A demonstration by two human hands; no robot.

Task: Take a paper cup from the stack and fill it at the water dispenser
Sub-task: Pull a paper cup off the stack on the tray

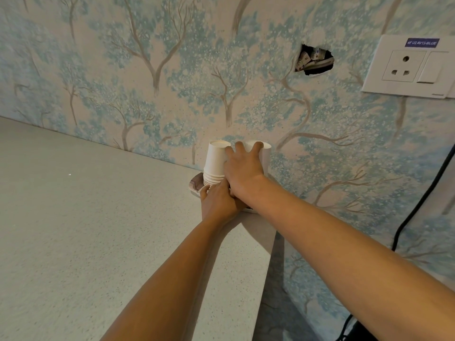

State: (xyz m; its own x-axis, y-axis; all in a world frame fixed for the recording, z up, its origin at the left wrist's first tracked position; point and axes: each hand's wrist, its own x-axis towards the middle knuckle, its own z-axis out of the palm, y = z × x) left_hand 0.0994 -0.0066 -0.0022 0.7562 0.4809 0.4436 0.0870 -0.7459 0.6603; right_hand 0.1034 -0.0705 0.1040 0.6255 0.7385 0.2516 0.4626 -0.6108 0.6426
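At upper right of the frame a wall socket (406,66) is sitting beside a ragged hole (315,60) in the tree-patterned wallpaper. At centre, on a small tray (195,183) on the pale counter (86,217), two upturned paper cup stacks are standing — the left stack (215,162) and the right stack (264,153). The right hand (243,168) is curling its fingers over the right stack's top; the left hand (218,203) is bracing the left stack's base — its fingers are hidden, so I cannot tell their grip.

Single head cam, looks fwd and down along both arms, close to counter (86,217) and wall (172,70).
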